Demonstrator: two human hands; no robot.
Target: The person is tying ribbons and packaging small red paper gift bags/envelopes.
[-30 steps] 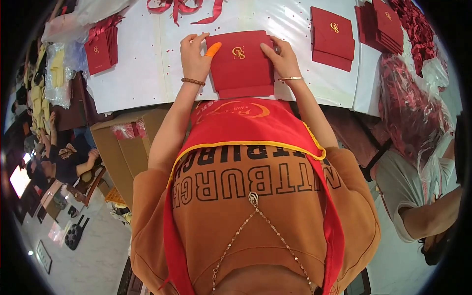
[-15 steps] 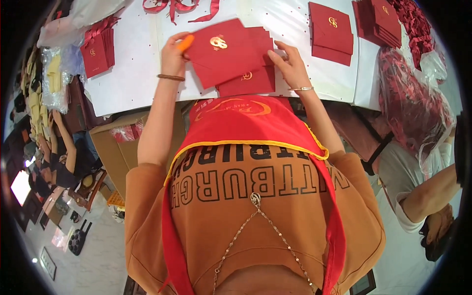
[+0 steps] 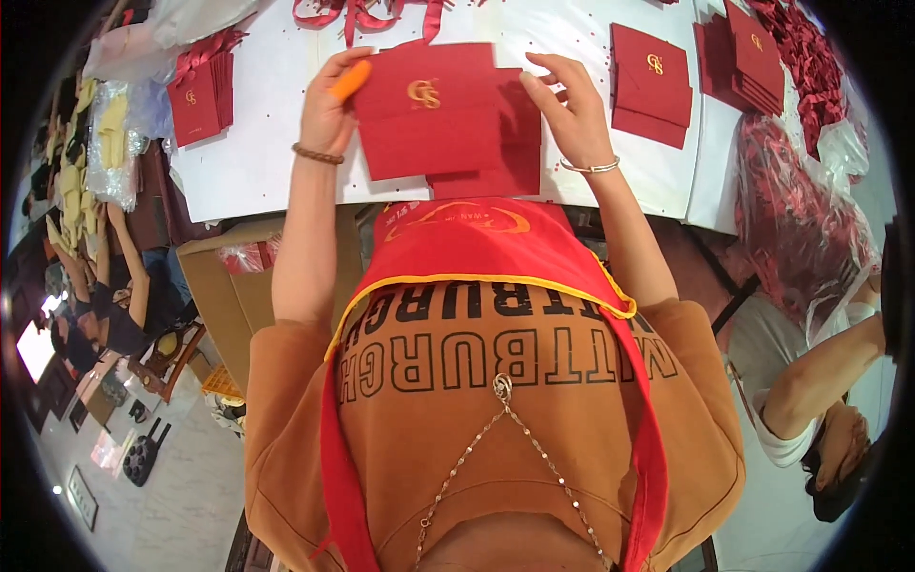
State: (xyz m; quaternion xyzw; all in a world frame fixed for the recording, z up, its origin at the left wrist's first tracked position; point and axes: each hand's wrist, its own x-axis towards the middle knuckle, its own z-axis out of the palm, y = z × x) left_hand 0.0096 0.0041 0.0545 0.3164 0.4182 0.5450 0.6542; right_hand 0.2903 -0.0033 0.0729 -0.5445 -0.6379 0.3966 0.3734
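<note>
My left hand (image 3: 329, 103) grips the left edge of a red paper envelope (image 3: 427, 133) with a gold emblem. An orange cover sits on that hand's thumb. The envelope lies level over a stack of similar red envelopes (image 3: 519, 143), whose right and lower edges stick out beneath it. At the stack's right edge hovers my right hand (image 3: 574, 110), its fingers curved and apart, holding nothing. The fingers of my left hand behind the envelope are hidden.
On the white table (image 3: 257, 162) lie red ribbons (image 3: 372, 17) at the back. More envelope stacks stand at left (image 3: 205, 100) and right (image 3: 653, 86). A clear plastic bag of red items (image 3: 796, 210) hangs at the right. Other people are on both sides.
The envelope in my left hand has turned clockwise from a tilt to nearly level, covering the gold emblem on the stack below. My right hand stays beside the stack.
</note>
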